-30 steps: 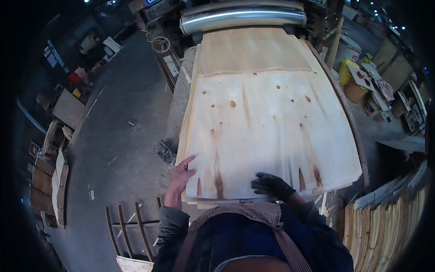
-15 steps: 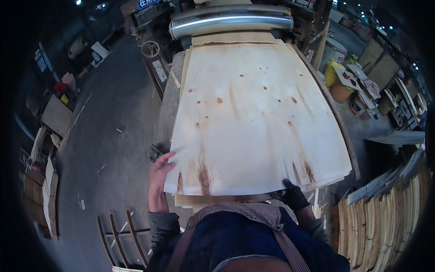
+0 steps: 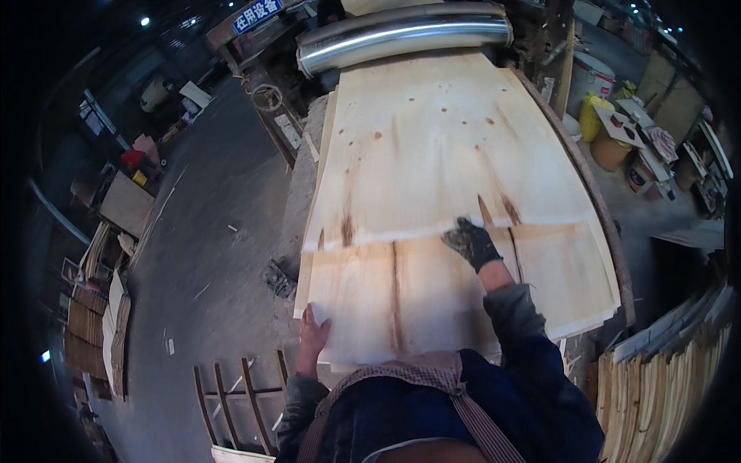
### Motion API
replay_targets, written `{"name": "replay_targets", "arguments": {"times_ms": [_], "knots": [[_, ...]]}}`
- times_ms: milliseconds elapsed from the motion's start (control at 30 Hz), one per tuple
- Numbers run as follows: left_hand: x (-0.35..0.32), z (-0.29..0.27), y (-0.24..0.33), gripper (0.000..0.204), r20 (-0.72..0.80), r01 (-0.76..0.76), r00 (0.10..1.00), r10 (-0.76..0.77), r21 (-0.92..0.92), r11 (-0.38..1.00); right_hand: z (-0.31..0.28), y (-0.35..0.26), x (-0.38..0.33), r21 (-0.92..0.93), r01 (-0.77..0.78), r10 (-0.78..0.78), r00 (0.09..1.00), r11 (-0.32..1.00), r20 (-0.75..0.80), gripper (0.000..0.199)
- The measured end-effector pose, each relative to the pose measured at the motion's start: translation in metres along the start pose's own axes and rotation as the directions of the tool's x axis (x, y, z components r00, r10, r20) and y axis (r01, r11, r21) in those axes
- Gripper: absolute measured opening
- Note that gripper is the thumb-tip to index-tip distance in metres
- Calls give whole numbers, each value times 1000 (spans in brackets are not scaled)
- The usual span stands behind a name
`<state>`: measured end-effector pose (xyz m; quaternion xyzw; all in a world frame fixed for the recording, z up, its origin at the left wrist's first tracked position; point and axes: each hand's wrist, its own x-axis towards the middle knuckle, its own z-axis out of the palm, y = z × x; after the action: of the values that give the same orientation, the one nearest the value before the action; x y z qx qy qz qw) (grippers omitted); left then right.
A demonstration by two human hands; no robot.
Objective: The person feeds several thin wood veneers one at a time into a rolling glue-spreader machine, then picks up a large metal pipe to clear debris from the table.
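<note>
A pale wood veneer sheet (image 3: 417,162) with brown knots and streaks lies on a stack, its far end at a shiny metal roller (image 3: 405,42). My right hand (image 3: 472,243), in a dark glove, grips this sheet's near edge right of the middle; its fingertips are over the edge. Below it shows another veneer sheet (image 3: 432,285) with a dark lengthwise streak, its near edge close to my apron. My bare left hand (image 3: 312,333) rests at the left near corner of that lower sheet, fingers stretched out and thumb apart.
Stacked veneer sheets (image 3: 668,386) stand at the lower right. A dark metal rack (image 3: 243,397) is on the floor at the lower left. Boards (image 3: 116,332) lean farther left. Buckets, a yellow bag (image 3: 594,116) and a drum (image 3: 590,77) stand at the far right.
The top sheet has slid away from me toward the roller, baring the sheet beneath. My right hand has moved forward with its edge; my left hand has let go and come back nearer my body.
</note>
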<state>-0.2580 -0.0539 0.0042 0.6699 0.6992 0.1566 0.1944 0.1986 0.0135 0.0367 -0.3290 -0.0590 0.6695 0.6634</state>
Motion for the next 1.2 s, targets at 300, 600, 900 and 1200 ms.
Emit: {"name": "replay_targets", "arguments": {"times_ms": [300,600,900,1200], "knots": [[9,-17,-4,67,198,204,976,-92,-678,706,-40,57,2,-61,-126,137,960,990,242,37],[2,-87,50,57,198,73,971,131,-774,629,-5,97,-199,-165,-462,476,877,871,58,45],[-12,-161,109,60,172,100,968,184,-933,346,-72,101,-257,-332,-324,244,934,886,-261,35],[27,-119,52,56,80,53,996,33,-867,496,-54,52,-225,-398,-215,99,951,892,-294,32]]}}
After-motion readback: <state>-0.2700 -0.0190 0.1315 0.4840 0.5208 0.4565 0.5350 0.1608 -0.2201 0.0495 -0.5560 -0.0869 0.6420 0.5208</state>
